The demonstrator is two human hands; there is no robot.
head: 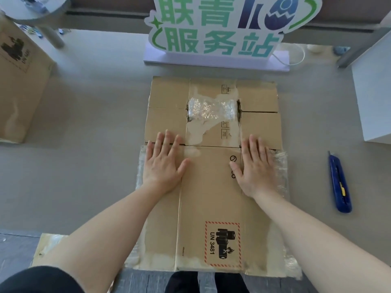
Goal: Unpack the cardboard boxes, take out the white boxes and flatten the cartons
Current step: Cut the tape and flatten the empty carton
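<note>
Left hand (pixel 164 163) and right hand (pixel 255 167) lie open, fingers spread, palms flat on one flattened carton (pixel 211 187) on the grey table (pixel 84 166); nothing is gripped. Its label (pixel 222 244) reads "UN 3481". The carton's long axis runs away from the person. A second carton (pixel 19 85) stands far left, one blue utility knife (pixel 340 183) right.

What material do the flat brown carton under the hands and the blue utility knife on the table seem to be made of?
The flat brown carton looks like matte corrugated cardboard: creased panels, torn paper surface, shiny clear tape remains. The blue utility knife seems glossy plastic, with a yellow slider; its blade material cannot be judged.
</note>
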